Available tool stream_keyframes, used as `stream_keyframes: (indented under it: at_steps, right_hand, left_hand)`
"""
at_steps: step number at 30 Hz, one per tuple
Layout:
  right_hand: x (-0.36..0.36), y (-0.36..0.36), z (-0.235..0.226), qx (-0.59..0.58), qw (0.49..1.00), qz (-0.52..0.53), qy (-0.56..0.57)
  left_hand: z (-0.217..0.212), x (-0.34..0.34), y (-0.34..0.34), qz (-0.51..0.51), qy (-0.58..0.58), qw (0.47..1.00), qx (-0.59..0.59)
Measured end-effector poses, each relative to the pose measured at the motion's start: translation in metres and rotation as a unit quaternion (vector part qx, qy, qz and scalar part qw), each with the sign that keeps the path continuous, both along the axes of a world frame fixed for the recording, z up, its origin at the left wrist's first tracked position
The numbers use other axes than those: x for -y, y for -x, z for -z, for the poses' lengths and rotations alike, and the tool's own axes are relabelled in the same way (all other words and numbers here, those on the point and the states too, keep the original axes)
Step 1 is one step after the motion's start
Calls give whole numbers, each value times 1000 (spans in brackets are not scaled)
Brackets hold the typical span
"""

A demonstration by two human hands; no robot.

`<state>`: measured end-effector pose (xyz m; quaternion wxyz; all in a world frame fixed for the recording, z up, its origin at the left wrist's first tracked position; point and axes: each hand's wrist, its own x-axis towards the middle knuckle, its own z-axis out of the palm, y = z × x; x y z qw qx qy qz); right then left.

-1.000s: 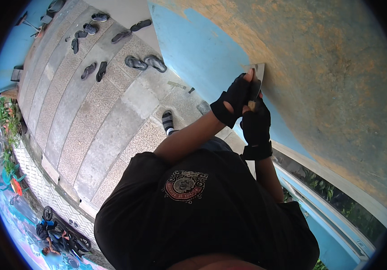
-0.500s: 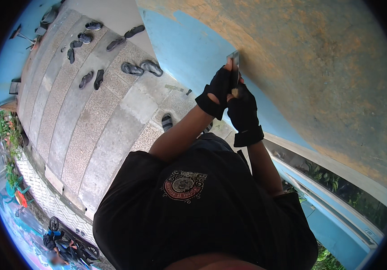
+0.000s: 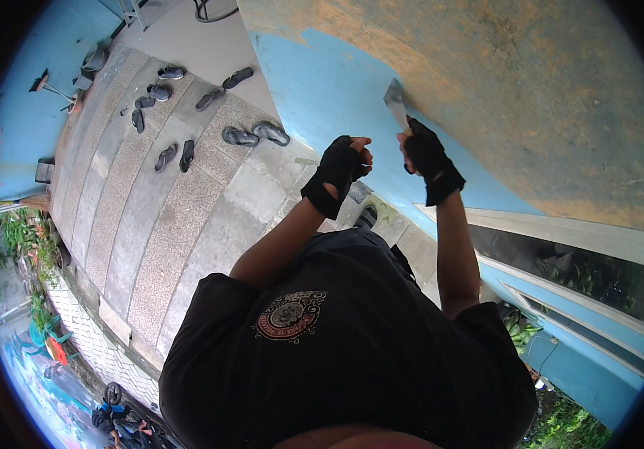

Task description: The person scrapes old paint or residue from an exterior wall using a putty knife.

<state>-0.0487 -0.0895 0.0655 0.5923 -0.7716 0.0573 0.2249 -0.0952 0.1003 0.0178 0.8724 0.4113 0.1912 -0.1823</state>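
A putty knife with a wide metal blade (image 3: 395,99) is gripped in my right hand (image 3: 428,152), which wears a black fingerless glove. The blade's far end lies against the wall (image 3: 457,90) where blue paint meets a bare, brownish patch. My left hand (image 3: 341,166), in a matching glove, is apart from the tool, to its left. Its fingers are curled in, and nothing shows in them. It hangs in front of the lower blue part of the wall.
Several dark sandals and shoes (image 3: 240,137) lie on the striped paving (image 3: 165,239) to the left. One of my sandalled feet (image 3: 365,218) shows below my hands. A window ledge (image 3: 562,224) runs along the right, and potted plants (image 3: 34,239) stand far left.
My left hand has come off the putty knife's blade and drawn back to the left and down. My right hand has shifted slightly right, still holding the knife, and the head view has shifted.
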Motion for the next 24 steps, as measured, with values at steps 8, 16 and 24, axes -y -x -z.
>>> stream_keyframes:
  at_steps: [8,16,24]
  right_hand:
    - [2,65,-44,66,986,-62,139]
    - [1,-15,-47,60,989,-83,107]
    - [2,49,0,-27,986,-153,-61]
  left_hand:
    - [-5,-50,36,15,-40,997,64]
    - [-24,-55,68,8,-55,989,137]
    - [-12,-44,122,-20,-73,984,163]
